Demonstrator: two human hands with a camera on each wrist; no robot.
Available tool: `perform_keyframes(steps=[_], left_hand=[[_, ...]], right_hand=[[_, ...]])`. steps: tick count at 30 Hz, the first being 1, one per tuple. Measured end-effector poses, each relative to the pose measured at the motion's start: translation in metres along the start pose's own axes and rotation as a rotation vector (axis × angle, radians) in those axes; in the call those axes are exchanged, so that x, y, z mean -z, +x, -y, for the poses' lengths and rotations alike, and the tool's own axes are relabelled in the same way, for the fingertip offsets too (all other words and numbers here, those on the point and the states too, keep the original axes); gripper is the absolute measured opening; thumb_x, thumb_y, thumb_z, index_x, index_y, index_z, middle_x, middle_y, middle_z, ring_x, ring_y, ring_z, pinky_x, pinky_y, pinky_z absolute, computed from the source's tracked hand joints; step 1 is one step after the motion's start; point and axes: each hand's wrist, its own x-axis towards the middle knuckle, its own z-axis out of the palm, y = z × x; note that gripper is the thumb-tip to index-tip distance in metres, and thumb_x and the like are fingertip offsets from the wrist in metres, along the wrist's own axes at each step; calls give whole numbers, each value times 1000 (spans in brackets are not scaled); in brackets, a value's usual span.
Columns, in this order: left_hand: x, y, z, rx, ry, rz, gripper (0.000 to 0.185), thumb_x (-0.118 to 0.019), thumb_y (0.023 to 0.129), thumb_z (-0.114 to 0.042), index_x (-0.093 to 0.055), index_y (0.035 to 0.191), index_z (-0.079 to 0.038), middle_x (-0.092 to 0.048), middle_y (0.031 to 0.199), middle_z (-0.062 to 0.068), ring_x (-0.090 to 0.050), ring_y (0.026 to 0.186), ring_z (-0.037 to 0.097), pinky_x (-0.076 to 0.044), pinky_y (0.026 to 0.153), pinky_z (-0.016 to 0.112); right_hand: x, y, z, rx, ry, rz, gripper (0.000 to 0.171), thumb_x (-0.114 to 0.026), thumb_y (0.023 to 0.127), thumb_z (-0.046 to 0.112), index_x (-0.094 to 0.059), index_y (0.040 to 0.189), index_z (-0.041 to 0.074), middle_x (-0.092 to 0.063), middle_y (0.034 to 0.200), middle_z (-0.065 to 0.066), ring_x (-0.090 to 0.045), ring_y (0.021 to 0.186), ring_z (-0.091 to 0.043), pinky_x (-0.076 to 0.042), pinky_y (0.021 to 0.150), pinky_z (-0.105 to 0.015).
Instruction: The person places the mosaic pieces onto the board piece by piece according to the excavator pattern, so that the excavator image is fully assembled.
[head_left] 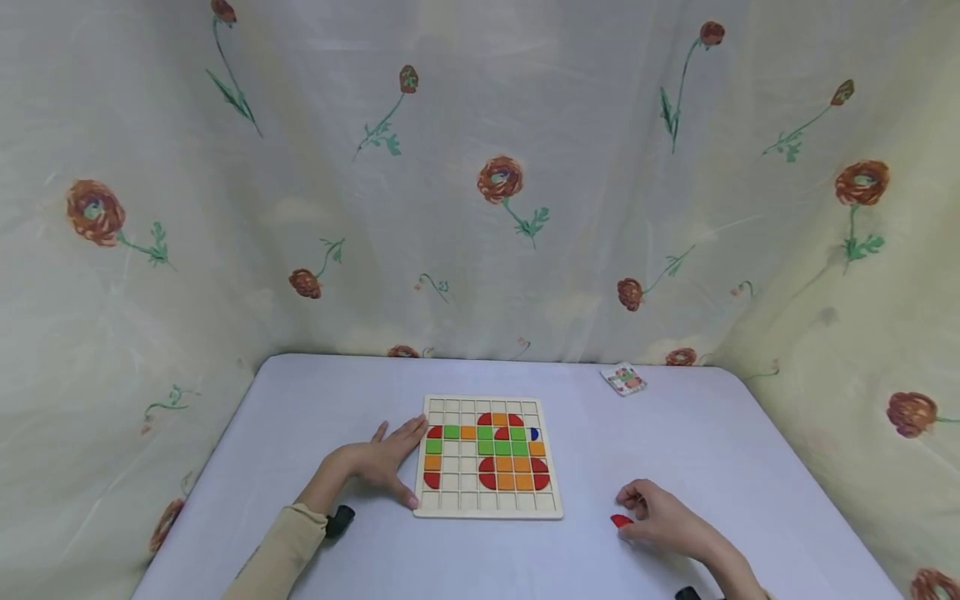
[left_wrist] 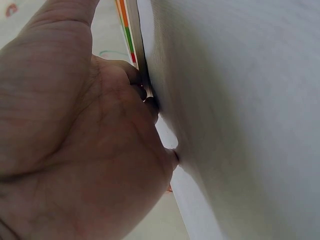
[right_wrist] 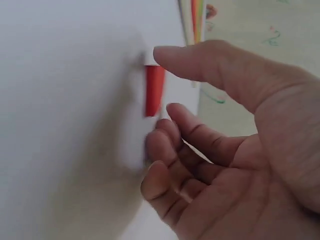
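A wooden grid board (head_left: 487, 457) lies flat on the pale table (head_left: 697, 442), partly filled with red, orange and green tiles and one blue tile. My left hand (head_left: 378, 462) lies flat on the table, its straight fingers against the board's left edge (left_wrist: 129, 30). In the left wrist view the left hand's palm (left_wrist: 85, 140) fills the frame. My right hand (head_left: 660, 512) rests right of the board with loosely curled fingers. A small red piece (head_left: 621, 521) lies on the table between that hand's thumb and forefinger (right_wrist: 172, 112). The red piece (right_wrist: 154, 90) is not lifted.
A small picture card (head_left: 624, 379) lies near the table's far right edge. A flowered cloth (head_left: 495, 183) hangs behind and on both sides. Dark wrist-mounted devices (head_left: 339, 521) show at both forearms.
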Motion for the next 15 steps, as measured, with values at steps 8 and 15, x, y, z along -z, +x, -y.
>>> perform_keyframes(steps=[8, 15], left_hand=[[0, 0, 0, -1, 4, -4, 127, -81, 65, -60, -9, 156, -8, -3, 164, 7, -2, 152, 25, 2, 119, 59], [0, 0, 1, -1, 11, 4, 127, -81, 65, -60, -8, 156, -8, -2, 164, 6, -2, 152, 24, 2, 119, 59]], right_hand=[[-6, 3, -5, 35, -37, -71, 20, -78, 78, 12, -63, 91, 5, -60, 78, 0, -51, 69, -10, -43, 58, -20], [-19, 14, -2, -102, -91, -218, 25, -80, 77, 20, -58, 79, 9, -56, 69, 0, -49, 63, -12, -39, 53, -21]])
